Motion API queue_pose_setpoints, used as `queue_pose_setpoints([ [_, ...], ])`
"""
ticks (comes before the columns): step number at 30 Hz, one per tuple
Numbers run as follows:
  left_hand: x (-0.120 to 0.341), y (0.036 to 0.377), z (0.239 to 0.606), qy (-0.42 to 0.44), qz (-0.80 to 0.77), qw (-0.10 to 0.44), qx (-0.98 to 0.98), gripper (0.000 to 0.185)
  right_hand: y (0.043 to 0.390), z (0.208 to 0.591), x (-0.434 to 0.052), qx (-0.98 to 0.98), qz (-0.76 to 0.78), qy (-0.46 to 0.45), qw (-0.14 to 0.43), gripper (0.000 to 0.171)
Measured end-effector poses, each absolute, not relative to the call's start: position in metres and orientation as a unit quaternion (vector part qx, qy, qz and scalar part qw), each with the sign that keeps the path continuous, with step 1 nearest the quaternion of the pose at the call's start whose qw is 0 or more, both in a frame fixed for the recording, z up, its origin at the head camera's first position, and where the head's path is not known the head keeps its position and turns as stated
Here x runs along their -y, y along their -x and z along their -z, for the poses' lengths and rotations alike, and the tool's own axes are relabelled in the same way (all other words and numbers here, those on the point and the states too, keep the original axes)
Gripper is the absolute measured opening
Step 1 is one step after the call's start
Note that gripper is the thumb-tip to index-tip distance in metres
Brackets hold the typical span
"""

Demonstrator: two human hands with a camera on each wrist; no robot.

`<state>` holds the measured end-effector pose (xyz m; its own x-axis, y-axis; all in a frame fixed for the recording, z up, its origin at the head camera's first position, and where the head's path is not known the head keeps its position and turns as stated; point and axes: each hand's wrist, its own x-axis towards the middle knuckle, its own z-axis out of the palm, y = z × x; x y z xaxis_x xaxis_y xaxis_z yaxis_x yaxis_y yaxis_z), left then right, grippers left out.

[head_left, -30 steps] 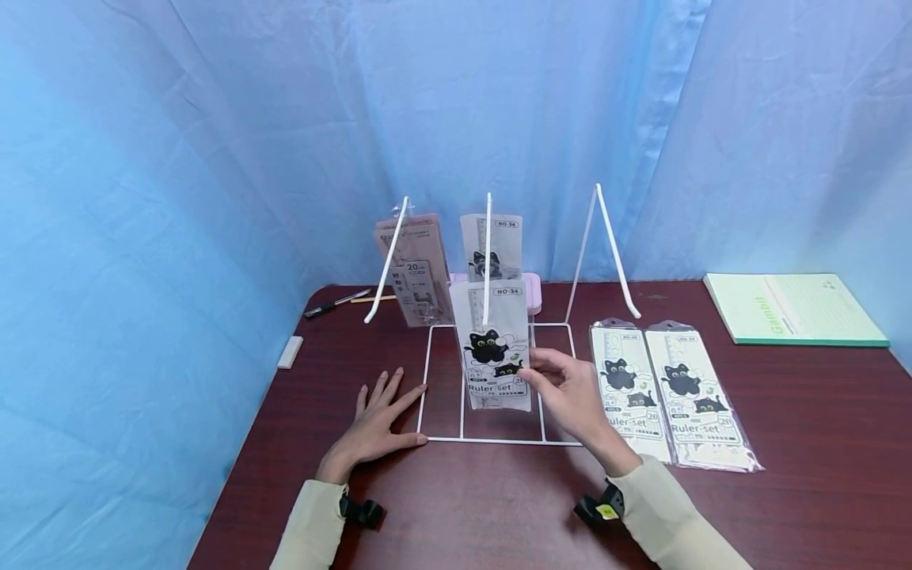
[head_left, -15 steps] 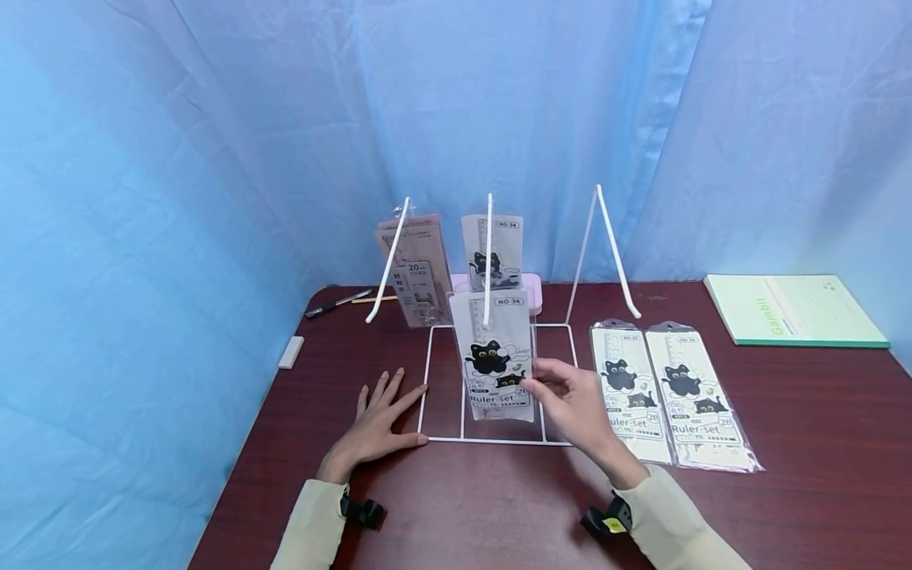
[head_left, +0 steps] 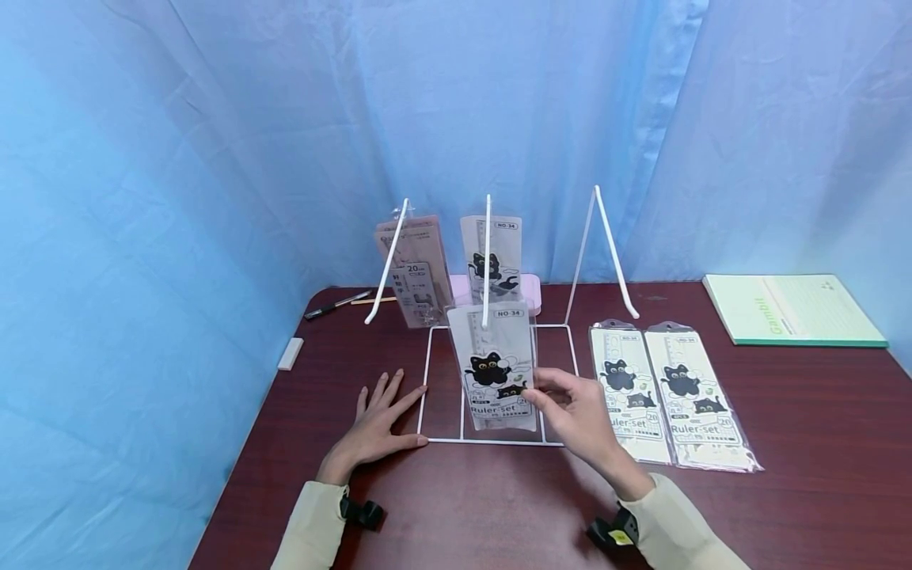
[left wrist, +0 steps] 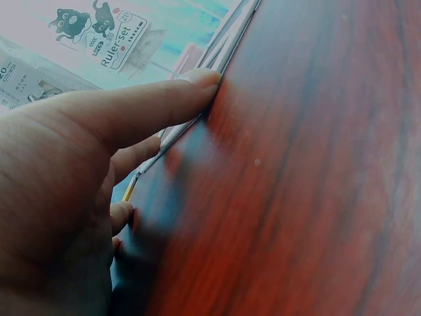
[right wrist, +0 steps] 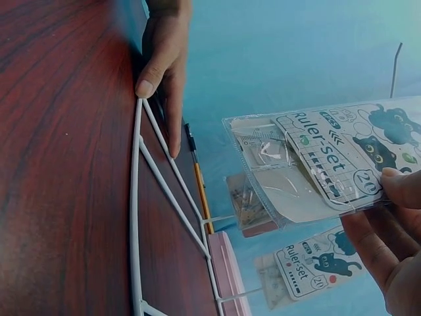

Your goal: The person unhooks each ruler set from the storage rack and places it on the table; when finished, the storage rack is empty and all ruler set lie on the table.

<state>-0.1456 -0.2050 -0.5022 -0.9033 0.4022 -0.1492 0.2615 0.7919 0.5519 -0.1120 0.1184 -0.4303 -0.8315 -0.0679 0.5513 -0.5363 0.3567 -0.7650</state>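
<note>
1. The right hand (head_left: 577, 408) sits just right of centre in the head view and pinches the lower right edge of a ruler-set packet (head_left: 493, 364) between thumb and fingers.
2. That packet, clear plastic printed with black cats and the words "Ruler-set", hangs upright with its top at the tip of the middle hook (head_left: 487, 261) of a white wire display rack (head_left: 499, 439).
3. In the right wrist view the packet (right wrist: 316, 161) fills the centre right of the frame, with the thumb (right wrist: 401, 187) pressed on its corner and the fingers behind it.
4. The left hand (head_left: 378, 419) lies flat on the table (head_left: 819, 443), lower left of centre, fingers spread and straight, holding nothing.
5. Its thumb tip (left wrist: 204, 79) touches the rack's base wire at the left front corner, as the left wrist view shows.
6. A second cat packet (head_left: 493, 249) hangs further back on the same hook.
7. On the left hook (head_left: 388, 261) hang brownish packets (head_left: 416, 269) marked "20".
8. The right hook (head_left: 613, 249) carries nothing.
9. Two more ruler-set packets (head_left: 670, 392) lie flat side by side on the table, right of the rack.
10. A green notebook (head_left: 791, 309) lies at the right edge of the head view.
11. A black pen (head_left: 338, 303) and a white eraser (head_left: 290, 352) lie at the table's left side.
12. A pink box (head_left: 530, 289) shows behind the rack.
</note>
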Motion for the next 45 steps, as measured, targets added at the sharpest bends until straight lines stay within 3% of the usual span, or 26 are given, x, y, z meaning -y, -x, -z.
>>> queue_pose_setpoints([
  [26,0.204,0.146,0.502,-0.178,-0.262,0.132,-0.939,0.083,0.089,0.43,-0.122,0.784,-0.532,-0.23,0.223,0.025],
  [45,0.205,0.146,0.502,-0.182,-0.265,0.133,-0.937,0.083,0.079,0.426,-0.125,0.753,-0.538,-0.272,0.263,0.03],
])
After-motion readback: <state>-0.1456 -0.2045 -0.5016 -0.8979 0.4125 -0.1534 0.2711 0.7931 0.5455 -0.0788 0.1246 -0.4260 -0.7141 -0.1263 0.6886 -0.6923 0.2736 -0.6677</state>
